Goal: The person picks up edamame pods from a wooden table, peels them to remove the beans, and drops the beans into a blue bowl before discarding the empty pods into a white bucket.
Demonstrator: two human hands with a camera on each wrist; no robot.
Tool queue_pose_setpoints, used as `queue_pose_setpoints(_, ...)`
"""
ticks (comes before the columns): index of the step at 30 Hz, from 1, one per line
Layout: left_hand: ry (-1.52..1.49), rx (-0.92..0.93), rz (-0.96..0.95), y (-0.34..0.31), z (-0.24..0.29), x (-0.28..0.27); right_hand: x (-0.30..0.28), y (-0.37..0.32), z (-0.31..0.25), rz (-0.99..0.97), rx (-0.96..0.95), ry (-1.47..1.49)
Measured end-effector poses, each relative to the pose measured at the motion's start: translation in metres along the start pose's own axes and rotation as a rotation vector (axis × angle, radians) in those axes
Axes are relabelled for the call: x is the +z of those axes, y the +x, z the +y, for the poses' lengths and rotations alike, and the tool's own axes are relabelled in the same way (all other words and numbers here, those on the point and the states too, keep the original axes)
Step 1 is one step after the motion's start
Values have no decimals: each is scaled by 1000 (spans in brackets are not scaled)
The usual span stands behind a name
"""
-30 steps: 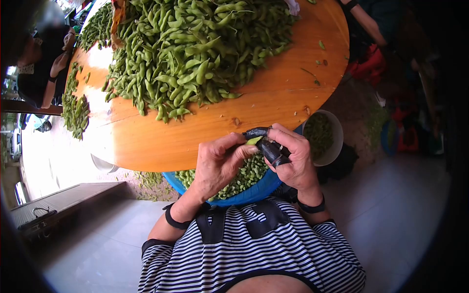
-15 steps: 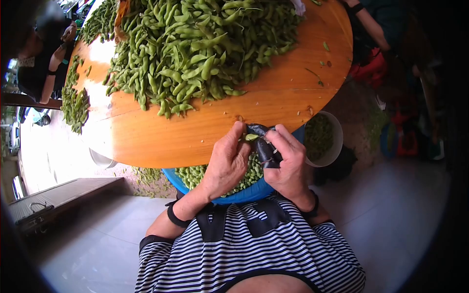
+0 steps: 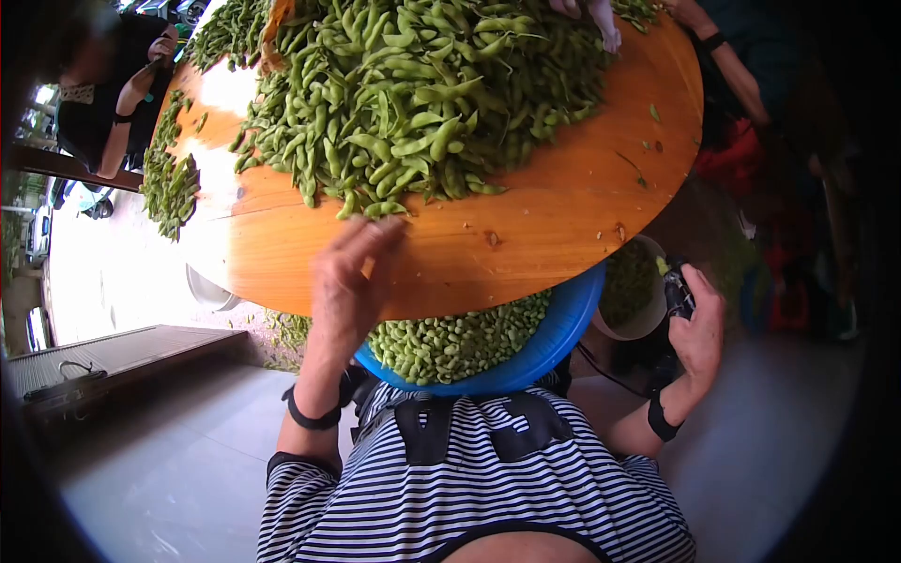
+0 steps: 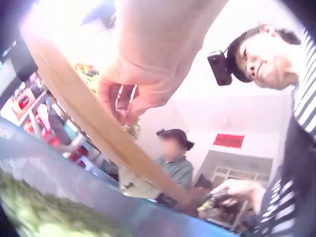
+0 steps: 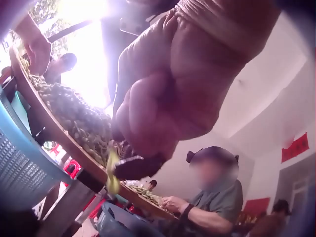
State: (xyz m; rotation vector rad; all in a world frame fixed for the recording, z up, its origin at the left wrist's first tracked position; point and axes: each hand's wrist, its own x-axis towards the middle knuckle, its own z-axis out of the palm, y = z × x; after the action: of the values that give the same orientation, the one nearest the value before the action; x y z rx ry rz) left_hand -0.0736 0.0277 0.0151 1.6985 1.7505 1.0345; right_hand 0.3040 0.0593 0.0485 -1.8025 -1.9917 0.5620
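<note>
My left hand (image 3: 352, 281) reaches over the table's near edge, blurred, with its fingertips at the front of a heap of green soybean pods (image 3: 404, 113). In the left wrist view its thumb and fingers point down at a bit of green. Away to the right, my right hand (image 3: 699, 328) pinches a green soybean pod (image 5: 113, 173) between black-wrapped fingers, over the rim side of a white bucket (image 3: 643, 324). Below the table edge, in front of my body, a blue basin (image 3: 577, 324) holds many shelled green beans (image 3: 460, 347).
The round wooden table (image 3: 544, 225) carries the heap, with smaller pod piles (image 3: 171, 197) at its left edge. Other people's arms (image 3: 737, 84) work at the far sides. A grey panel (image 3: 150, 361) stands at lower left, and pod scraps (image 3: 286, 328) lie on the floor.
My hands, together over the basin around a pod before, have parted. The left has moved forward and left to the heap; the right has moved right with the pod toward the bucket.
</note>
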Motion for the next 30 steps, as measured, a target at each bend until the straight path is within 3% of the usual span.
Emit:
queue_pose_setpoints(1, 172, 18, 160, 8, -9, -1, 5, 0, 3, 33, 0, -52)
queue_pose_setpoints(5, 319, 143, 172, 20, -28, -2, 30, 6, -10, 80, -82, 74)
queue_pose_setpoints(7, 426, 185, 160, 21, -23, 1, 36, 13, -34, 8, -142, 192)
queue_pose_setpoints(12, 337, 199, 235, 16, -8, 13, 64, 15, -71, -74, -207, 450)
queue_pose_setpoints(15, 83, 189, 136, 6, 12, 24, 76, 11, -84, -214, -116, 663)
queue_pose_setpoints(17, -756, -361, -170, -4, 32, 36, 78, 10, -93, -338, -2, 829)
queue_pose_setpoints(20, -987, -394, -271, -7, 39, 56, 85, 6, -84, -409, 10, 1063)
queue_pose_setpoints(22, -967, -360, -265, -9, 42, 65, 87, 3, -85, -406, 47, 1271)
queue_pose_setpoints(25, -841, -289, -241, -10, 44, 70, 89, 2, -77, -421, 15, 1321)
queue_pose_setpoints(30, -462, -107, -156, -9, 44, 70, 92, 1, -79, -383, 46, 1207)
